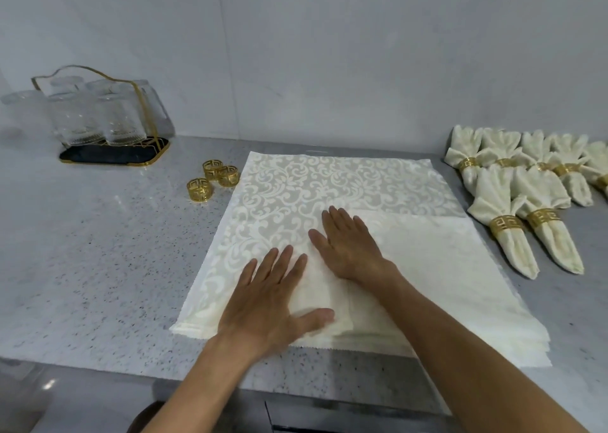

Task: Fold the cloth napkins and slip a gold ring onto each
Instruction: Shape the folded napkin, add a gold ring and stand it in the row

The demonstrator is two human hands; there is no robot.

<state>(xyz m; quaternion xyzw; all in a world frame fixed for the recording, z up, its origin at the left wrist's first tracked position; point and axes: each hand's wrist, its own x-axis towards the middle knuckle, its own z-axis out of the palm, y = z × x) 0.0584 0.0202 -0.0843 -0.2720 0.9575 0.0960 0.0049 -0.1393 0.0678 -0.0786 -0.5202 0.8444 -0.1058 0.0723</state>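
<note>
Left hand (pixel 269 297) and right hand (pixel 352 245) press flat, fingers straight, on the spread napkin (pixel 329 182).

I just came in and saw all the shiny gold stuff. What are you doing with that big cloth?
A person is folding napkins. Both hands, the left hand and the right hand, lie flat on a cream napkin spread on the counter, smoothing a folded part. Three loose gold rings wait just left of it. On the right lie finished napkins, each already in a ring. A rack of glasses stands at the back left.
</note>
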